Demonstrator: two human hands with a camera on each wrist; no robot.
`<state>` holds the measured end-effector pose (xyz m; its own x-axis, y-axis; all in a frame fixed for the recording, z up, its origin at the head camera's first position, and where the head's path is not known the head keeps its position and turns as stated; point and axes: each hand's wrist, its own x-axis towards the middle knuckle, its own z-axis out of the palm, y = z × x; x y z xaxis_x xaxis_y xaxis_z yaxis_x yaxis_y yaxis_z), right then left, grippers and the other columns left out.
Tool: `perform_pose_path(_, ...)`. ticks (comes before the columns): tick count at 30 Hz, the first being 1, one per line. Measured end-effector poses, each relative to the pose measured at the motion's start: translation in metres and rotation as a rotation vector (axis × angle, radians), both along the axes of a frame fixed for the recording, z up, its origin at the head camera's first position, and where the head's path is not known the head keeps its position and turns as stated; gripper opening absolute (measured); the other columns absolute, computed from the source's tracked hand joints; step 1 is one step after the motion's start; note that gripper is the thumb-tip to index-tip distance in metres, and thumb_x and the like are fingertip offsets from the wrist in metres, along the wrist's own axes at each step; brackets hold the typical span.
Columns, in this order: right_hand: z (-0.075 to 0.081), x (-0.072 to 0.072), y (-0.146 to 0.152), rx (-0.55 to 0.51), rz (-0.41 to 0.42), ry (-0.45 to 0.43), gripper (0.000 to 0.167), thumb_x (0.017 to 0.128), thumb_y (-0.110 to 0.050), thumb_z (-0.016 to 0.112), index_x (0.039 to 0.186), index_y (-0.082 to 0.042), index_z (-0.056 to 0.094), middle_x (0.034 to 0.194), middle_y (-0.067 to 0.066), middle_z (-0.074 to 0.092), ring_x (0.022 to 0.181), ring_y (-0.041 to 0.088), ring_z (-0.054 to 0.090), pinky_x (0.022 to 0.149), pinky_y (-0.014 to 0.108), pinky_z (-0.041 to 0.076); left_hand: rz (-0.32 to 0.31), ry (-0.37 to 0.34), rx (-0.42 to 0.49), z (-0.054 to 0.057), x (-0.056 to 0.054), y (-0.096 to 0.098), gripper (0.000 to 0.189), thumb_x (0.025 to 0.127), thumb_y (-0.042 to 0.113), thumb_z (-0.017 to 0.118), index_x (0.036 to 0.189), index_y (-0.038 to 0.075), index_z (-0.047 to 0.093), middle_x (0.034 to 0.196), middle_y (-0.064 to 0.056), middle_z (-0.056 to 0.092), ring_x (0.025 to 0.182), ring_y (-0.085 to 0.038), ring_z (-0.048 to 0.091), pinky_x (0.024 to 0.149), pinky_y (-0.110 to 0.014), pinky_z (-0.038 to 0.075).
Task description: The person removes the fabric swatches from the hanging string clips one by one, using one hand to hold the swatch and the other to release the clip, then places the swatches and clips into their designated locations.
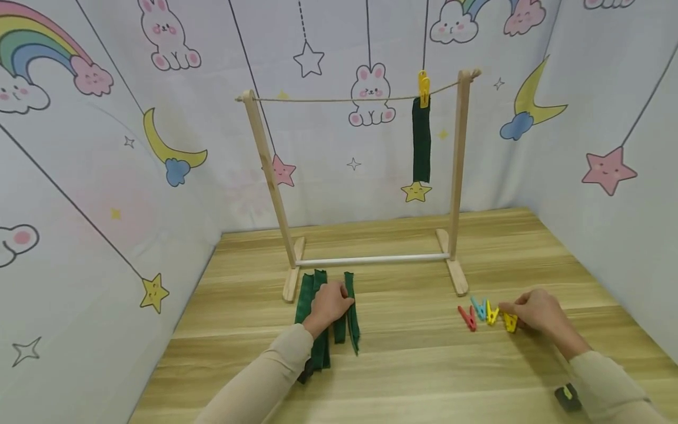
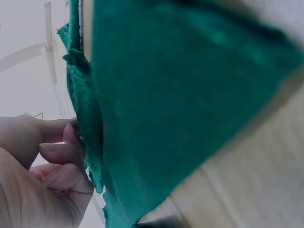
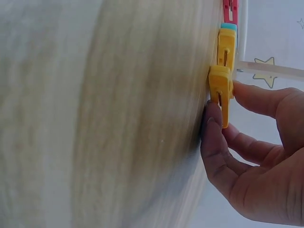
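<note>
Several dark green cloth strips [image 1: 320,353] lie side by side on the table at the left front of a wooden stand. My left hand [image 1: 329,303] is over them, its fingers curled at the edge of a narrow green strip [image 2: 88,114], which it seems to pinch in the left wrist view. My right hand [image 1: 539,309] holds a yellow clothespin [image 3: 220,85] between thumb and fingers, low at the table. Beside it lie another yellow clothespin [image 1: 492,313], a blue clothespin [image 1: 479,308] and a red clothespin [image 1: 468,318].
The wooden stand [image 1: 459,176] carries a string [image 1: 328,100] between its posts. Near the right post, a yellow clothespin [image 1: 424,89] holds a hanging green strip [image 1: 421,141]. A small dark object [image 1: 568,398] lies by the right sleeve. Patterned cloth walls [image 1: 212,165] border the table [image 1: 402,353].
</note>
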<state>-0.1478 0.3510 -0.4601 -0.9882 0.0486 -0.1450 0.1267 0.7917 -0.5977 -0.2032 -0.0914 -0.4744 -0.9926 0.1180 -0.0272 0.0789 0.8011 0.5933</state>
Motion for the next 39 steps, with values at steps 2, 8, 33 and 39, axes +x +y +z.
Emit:
perform_pose_path(2,-0.0002,-0.0005,0.0,-0.005,-0.002,-0.003,0.044,0.091,-0.037,0.071,0.084,0.007,0.073,0.058,0.001,0.06,0.056,0.016,0.055,0.053,0.031,0.044,-0.002,0.002,-0.014,0.0011,0.0003,-0.0005,0.018,0.091,0.017,0.075,0.077,0.013,0.063,0.069,0.0,0.058,0.056,-0.017,0.053,0.047,-0.032,0.04)
perform_pose_path(8,-0.0004,-0.0015,0.0008,-0.007,-0.001,-0.005,0.049,0.092,-0.037,0.071,0.09,0.011,0.071,0.06,0.002,0.062,0.058,0.017,0.059,0.055,0.033,0.047,-0.015,-0.002,-0.02,0.0032,0.0021,-0.0022,0.021,0.091,0.019,0.075,0.072,0.013,0.067,0.065,0.001,0.059,0.054,-0.016,0.052,0.046,-0.03,0.039)
perform_pose_path(33,-0.0074,0.002,-0.0009,-0.108,-0.008,0.056,0.023,0.093,-0.01,0.069,0.09,0.013,0.067,0.061,0.001,0.063,0.052,0.013,0.062,0.048,0.027,0.052,-0.022,0.011,-0.03,0.0029,0.0051,-0.0029,0.038,0.09,0.021,0.076,0.057,0.016,0.058,0.052,0.006,0.04,0.048,-0.012,0.039,0.044,-0.028,0.028)
perform_pose_path(39,-0.0083,0.0011,-0.0007,-0.119,-0.012,0.06,0.025,0.093,-0.011,0.069,0.093,0.014,0.067,0.064,0.001,0.064,0.054,0.014,0.062,0.049,0.027,0.052,-0.03,0.007,-0.01,0.0014,0.0032,-0.0054,0.046,0.091,0.022,0.075,0.052,0.018,0.051,0.048,0.007,0.032,0.045,-0.011,0.033,0.043,-0.026,0.022)
